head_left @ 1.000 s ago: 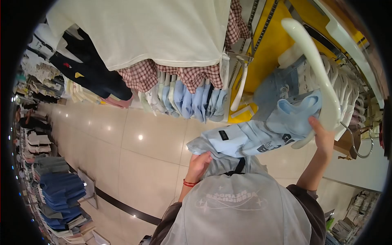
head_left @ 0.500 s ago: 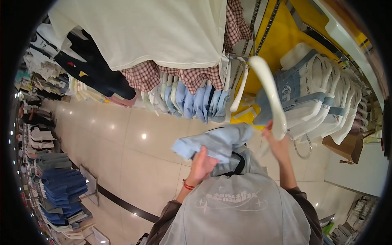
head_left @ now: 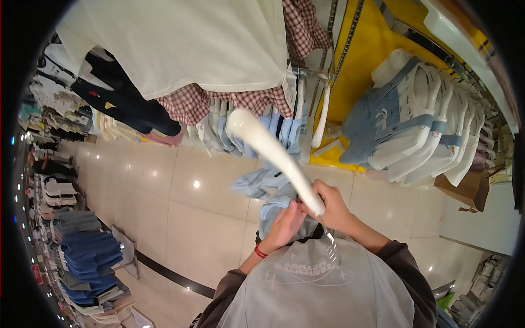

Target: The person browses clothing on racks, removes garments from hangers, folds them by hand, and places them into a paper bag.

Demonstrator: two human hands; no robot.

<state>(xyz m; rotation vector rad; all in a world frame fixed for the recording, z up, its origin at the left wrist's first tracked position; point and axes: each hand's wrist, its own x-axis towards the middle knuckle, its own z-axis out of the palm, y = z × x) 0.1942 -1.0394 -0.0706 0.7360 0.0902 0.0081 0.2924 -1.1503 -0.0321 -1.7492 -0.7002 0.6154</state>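
Observation:
My left hand [head_left: 283, 225], with a red cord bracelet at its wrist, is closed on a light blue garment [head_left: 252, 183] that hangs loosely in front of my body. Close beside it, my right hand [head_left: 334, 208] grips a white hanger [head_left: 276, 156] near its lower end. The hanger slants up and to the left, passing over part of the garment, and its metal hook points down toward my grey top [head_left: 311, 273]. Both hands nearly touch; some fingertips are hidden behind the hanger and cloth.
Ahead hangs a large white shirt [head_left: 180, 44] over checked cloth, with light blue clothes on a rail beneath. White-and-denim clothes [head_left: 404, 126] hang at right by a yellow wall, above a brown paper bag [head_left: 465, 188]. Blue garments [head_left: 90, 251] line the left; pale tiles [head_left: 191, 218] cover the floor.
My right hand has moved left with the hanger, swinging it in front of the garment. The garment has dropped from a bunched fold to hanging lower, and my hands have come together.

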